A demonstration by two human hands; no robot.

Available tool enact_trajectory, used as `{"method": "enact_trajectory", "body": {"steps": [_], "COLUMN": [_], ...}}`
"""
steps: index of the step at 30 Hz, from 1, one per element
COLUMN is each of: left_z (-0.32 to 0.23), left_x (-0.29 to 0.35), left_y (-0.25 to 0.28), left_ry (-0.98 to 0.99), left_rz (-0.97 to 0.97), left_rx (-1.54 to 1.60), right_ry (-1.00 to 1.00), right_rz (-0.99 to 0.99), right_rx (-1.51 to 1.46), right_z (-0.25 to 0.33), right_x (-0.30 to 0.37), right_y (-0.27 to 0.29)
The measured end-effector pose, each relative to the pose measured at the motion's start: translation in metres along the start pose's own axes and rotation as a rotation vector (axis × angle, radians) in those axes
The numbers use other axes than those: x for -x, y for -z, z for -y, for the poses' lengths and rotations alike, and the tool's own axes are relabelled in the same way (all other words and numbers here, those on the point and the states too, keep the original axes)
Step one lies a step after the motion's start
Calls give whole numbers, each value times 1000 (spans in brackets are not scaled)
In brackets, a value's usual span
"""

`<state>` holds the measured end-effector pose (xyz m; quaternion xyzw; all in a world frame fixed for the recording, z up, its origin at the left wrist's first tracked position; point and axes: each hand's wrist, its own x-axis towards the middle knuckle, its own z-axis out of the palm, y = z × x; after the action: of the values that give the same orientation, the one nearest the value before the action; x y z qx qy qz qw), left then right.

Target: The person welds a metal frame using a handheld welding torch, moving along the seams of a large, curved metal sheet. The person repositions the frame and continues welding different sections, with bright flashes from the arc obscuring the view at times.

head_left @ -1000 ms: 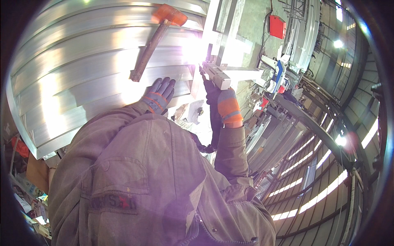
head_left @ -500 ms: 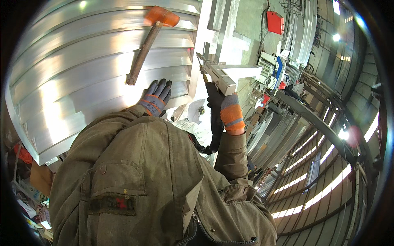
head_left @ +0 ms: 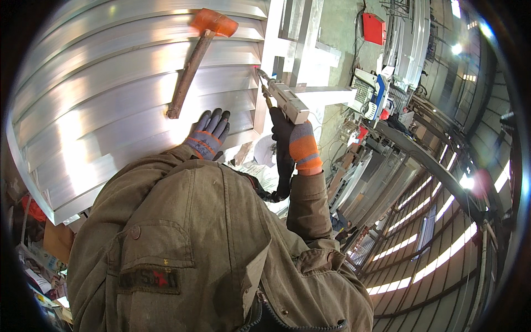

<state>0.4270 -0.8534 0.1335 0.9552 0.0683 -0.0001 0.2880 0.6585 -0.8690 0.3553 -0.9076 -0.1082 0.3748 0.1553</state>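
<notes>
Flat on the slats of a louvered metal panel (head_left: 110,102) lies my left hand (head_left: 207,134), in a grey and orange glove with its fingers stretched out. My right hand (head_left: 293,135), gloved alike, is wrapped round the black grip of a boxy, pale grey welding gun (head_left: 289,102). The gun's thin nozzle points at the panel's right side frame, where a small red light spot shows; I cannot tell whether the tip touches. From the grip a black cable (head_left: 284,177) hangs down. On the slats beyond my left hand rests an orange-headed mallet (head_left: 191,69) with a wooden handle.
Pale metal bars (head_left: 326,95) extend right of the panel. Past them stand a white and blue machine (head_left: 371,94) and a red box-like thing (head_left: 374,29). Long metal profiles are stacked farther right. A cardboard box (head_left: 58,239) and clutter lie at lower left.
My right hand has shifted the welding gun slightly left and away from me, bringing its nozzle to the panel's side frame. A red spot now shows there. My left hand stays put.
</notes>
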Motion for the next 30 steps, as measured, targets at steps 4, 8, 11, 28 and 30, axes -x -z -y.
{"method": "enact_trajectory", "body": {"steps": [4, 8, 11, 28, 30], "left_z": [-1, -1, -1, 1, 0], "left_x": [2, 1, 1, 2, 1], "left_y": [0, 0, -1, 10, 8], "left_ry": [2, 4, 6, 18, 26], "left_rz": [21, -20, -22, -78, -87], "left_rx": [44, -10, 30, 33, 2], "right_ry": [-18, -28, -53, -87, -91], "right_rz": [-4, -3, -3, -26, -24], "right_rx": [31, 65, 68, 34, 37], "right_z": [-3, -4, -3, -11, -13], "right_x": [-10, -16, -16, -21, -23], "right_y": [-3, -4, -4, -2, -2]}}
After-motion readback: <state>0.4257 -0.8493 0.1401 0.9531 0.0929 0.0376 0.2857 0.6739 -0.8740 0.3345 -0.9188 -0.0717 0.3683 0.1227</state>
